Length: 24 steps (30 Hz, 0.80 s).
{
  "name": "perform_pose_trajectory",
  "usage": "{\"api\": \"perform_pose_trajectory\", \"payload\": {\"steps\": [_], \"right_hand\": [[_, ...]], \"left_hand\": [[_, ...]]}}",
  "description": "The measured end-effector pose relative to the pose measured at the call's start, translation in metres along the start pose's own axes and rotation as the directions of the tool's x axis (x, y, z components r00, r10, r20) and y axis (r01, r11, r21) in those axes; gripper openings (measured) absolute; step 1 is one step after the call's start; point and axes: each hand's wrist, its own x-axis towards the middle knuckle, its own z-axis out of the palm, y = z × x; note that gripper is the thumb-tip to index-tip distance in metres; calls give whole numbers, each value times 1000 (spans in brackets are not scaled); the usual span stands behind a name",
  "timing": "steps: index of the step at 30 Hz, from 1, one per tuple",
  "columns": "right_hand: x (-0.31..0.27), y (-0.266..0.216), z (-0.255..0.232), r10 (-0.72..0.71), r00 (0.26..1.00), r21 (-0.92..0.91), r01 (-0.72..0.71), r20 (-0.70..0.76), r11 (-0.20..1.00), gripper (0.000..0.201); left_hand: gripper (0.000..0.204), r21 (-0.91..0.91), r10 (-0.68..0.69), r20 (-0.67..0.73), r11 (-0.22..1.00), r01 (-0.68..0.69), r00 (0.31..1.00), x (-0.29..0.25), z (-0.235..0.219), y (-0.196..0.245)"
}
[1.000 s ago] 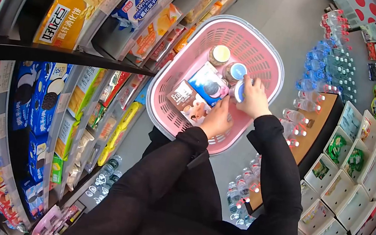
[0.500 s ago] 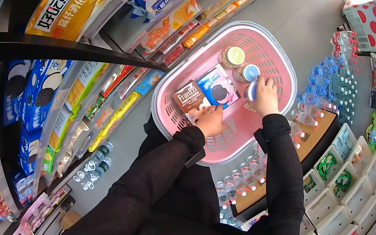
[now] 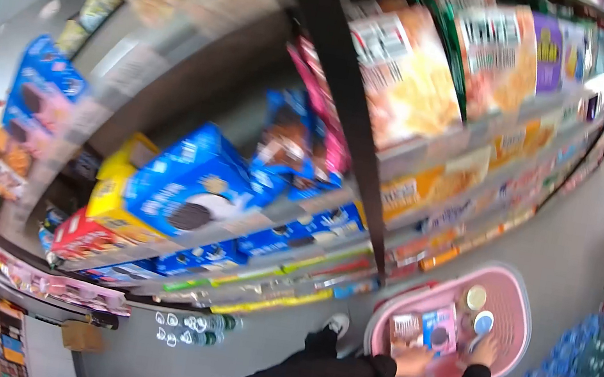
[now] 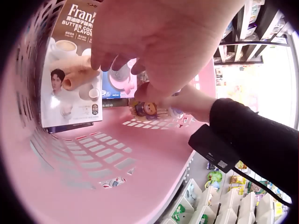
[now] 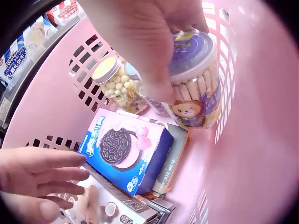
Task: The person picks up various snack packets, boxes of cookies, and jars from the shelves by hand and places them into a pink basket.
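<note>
My right hand (image 5: 140, 42) grips a clear jar of biscuit sticks (image 5: 194, 91) with a blue-purple lid, inside the pink basket (image 5: 51, 107). My left hand (image 5: 42, 179) has its fingers loosely extended over the boxes. Under it lies a brown Franzzi box (image 4: 70, 88), next to a blue and pink Oreo box (image 5: 126, 149). A jar of pale round balls (image 5: 120, 88) with a yellow lid stands deeper in the basket. Between the two jars is another one with a blue lid (image 3: 483, 322), partly hidden by my right hand in the right wrist view.
Snack shelves (image 3: 299, 204) run along the left, close to the basket's side. Bottles (image 3: 193, 329) stand on the floor by the shelf, and blue bottles (image 3: 569, 349) stand at the right. A cardboard box (image 3: 81, 337) is further off at lower left.
The head view has swung toward the shelves, putting the basket at lower right. My left hand has drawn back from the Oreo box toward the Franzzi box; my right hand stays at the jar.
</note>
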Motion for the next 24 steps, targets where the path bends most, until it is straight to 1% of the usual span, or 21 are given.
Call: {"api": "perform_pose_trajectory", "payload": {"steps": [1, 2, 4, 5, 6, 7, 8, 9, 10, 11, 12, 14, 15, 17, 18, 19, 20, 21, 22, 23, 24], "right_hand": [[6, 9, 23, -25, 993, -44, 20, -118, 999, 91], [3, 6, 15, 3, 997, -10, -4, -79, 1000, 93], [-2, -3, 0, -10, 998, -88, 5, -57, 996, 91], [-4, -7, -14, -97, 993, -145, 107, 73, 984, 76], [-23, -25, -61, -171, 963, -196, 212, 208, 957, 62], [-23, -27, -68, -221, 960, 16, 222, 169, 975, 48], [-16, -35, -73, -314, 914, 164, 279, 256, 946, 47], [-31, -51, -101, -423, 881, 137, 402, 211, 905, 45], [-35, -67, -117, -433, 882, 122, 417, 185, 901, 28], [-59, -83, -159, -646, 737, 96, 642, 198, 761, 30], [-72, -101, -181, -621, 742, 33, 635, 252, 772, 32], [-94, -135, -221, -830, 512, 156, 821, 222, 549, 39], [-121, -154, -257, -884, 409, 186, 873, 227, 451, 38], [-171, -183, -313, -981, 171, 338, 932, -94, 130, 30], [-191, -197, -337, -973, 129, 347, 936, -193, 56, 27], [-208, -209, -361, -960, 232, 477, 869, -156, 132, 25], [-216, -223, -372, -923, 204, 393, 917, -326, 64, 27], [-216, -241, -377, -840, 126, 277, 961, -527, -29, 28], [-217, -259, -380, -719, 38, 132, 988, -694, -76, 30], [-229, -273, -394, -696, 51, 66, 998, -716, 5, 32], [-227, -292, -396, -649, -27, -92, 993, -760, 67, 34]], "left_hand": [[40, -119, 29, -35, 992, -33, 999, -7, -8, 2], [40, -149, 31, 47, 988, -23, 998, -14, -31, 12], [37, -151, 113, -60, 981, -121, 992, -34, -62, 21], [31, -238, 129, -6, 963, -127, 992, -44, -79, 21], [29, -167, 95, 176, 984, -65, 980, -50, -104, 28], [28, -400, 162, 158, 912, -87, 974, -67, -126, 31], [30, -350, 111, 87, 934, -74, 990, -88, -145, 36], [31, -305, 107, 30, 948, -93, 994, -112, -173, 48], [35, -186, 5, 134, 982, 20, 991, -126, -194, 51], [32, -186, 112, -16, 976, -113, 994, -142, -198, 38], [37, -133, 146, -14, 980, -146, 989, -159, -219, 41], [47, -17, -5, 116, 1000, 7, 993, -196, -267, 60], [46, 21, 34, 90, 999, -36, 995, -209, -280, 56], [45, 11, 28, 58, 1000, -29, 998, -234, -323, 82], [44, -19, 124, -80, 992, -126, 989, -243, -338, 86], [43, -45, 122, -169, 990, -131, 978, -249, -355, 95], [42, -207, 38, -275, 973, -98, 961, -253, -367, 97], [41, -328, 107, -467, 901, -285, 878, -251, -374, 98], [44, -428, 76, -519, 839, -336, 851, -250, -386, 105], [46, -444, 106, -593, 784, -434, 798, -243, -394, 103], [48, -450, 125, -664, 721, -528, 737, -235, -401, 102]]}}
